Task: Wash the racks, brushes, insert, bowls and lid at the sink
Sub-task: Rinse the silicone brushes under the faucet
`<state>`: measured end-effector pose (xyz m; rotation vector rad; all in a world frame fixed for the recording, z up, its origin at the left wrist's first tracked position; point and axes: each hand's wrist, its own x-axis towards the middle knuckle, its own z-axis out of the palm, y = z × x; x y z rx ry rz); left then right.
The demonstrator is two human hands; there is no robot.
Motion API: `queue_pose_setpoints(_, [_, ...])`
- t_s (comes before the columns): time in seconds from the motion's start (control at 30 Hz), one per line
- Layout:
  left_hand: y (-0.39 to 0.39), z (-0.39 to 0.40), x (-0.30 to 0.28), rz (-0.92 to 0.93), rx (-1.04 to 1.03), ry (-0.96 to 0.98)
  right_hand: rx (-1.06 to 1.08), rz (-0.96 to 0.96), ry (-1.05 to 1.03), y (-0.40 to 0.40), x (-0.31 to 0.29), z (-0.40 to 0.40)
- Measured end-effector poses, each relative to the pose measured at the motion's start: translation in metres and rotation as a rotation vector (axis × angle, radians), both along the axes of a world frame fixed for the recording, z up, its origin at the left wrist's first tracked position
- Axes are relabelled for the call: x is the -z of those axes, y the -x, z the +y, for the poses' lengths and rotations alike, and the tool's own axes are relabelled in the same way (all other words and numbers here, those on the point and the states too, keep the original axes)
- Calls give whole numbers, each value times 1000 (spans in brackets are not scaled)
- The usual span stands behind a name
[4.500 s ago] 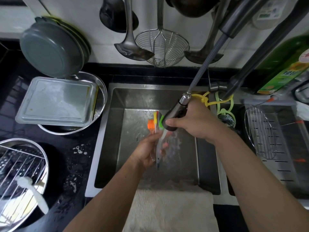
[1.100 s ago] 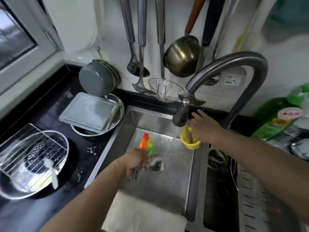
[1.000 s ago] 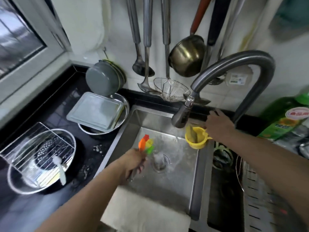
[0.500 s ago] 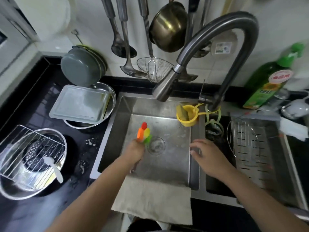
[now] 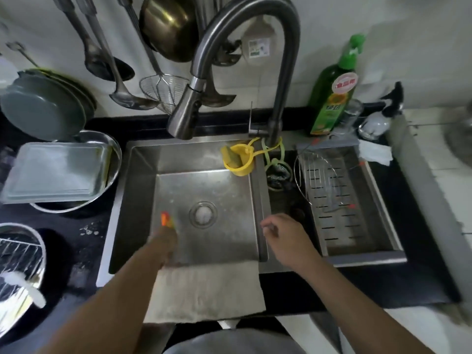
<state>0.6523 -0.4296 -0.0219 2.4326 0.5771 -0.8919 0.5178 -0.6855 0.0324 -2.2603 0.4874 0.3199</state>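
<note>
While left hand (image 5: 163, 241) grips brushes (image 5: 166, 219) | right hand (image 5: 286, 236) loosely curled, holding nothing

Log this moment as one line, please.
left hand: holds brushes over sink | right hand: empty, at divider | faucet: no water seen | rack: in drainer

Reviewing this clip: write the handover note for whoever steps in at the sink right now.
Left hand grips the coloured brushes over the sink. Right hand is empty, over the divider. Faucet looks off. One wire rack sits in the drainer tray. Left to wash, it seems: lid on a steel bowl, and a rack over another bowl on the counter.
</note>
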Motion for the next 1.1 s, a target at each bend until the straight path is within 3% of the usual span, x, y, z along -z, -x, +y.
queue_pose_setpoints(0.1, [-15,-25,-17,-85,-53,215,54,2,-37,10,-4,-4])
queue_pose_setpoints(0.33, [53,-125,-70,43,-474,978,209,44,-208,57,-21,-25])
queue_pose_setpoints(0.43, [92,-173,-76,149,-510,1135,237,47,-358,75,-43,-36])
queue_pose_setpoints(0.57, [136,-236,-90,215,-317,1075,150,-45,-387,84,-61,-51])
queue_pose_setpoints(0.77, [144,-285,-112,209,204,942,300,-134,-14,90,-46,-92])
queue_pose_setpoints(0.87, [134,-283,-116,195,400,870,403,-23,103,91,-29,-131])
queue_pose_setpoints(0.97, [119,-250,-99,132,252,719,517,226,190,89,-6,-176])
queue_pose_setpoints(1.1, [112,-190,-78,132,-31,629,409,413,232,64,27,-193])
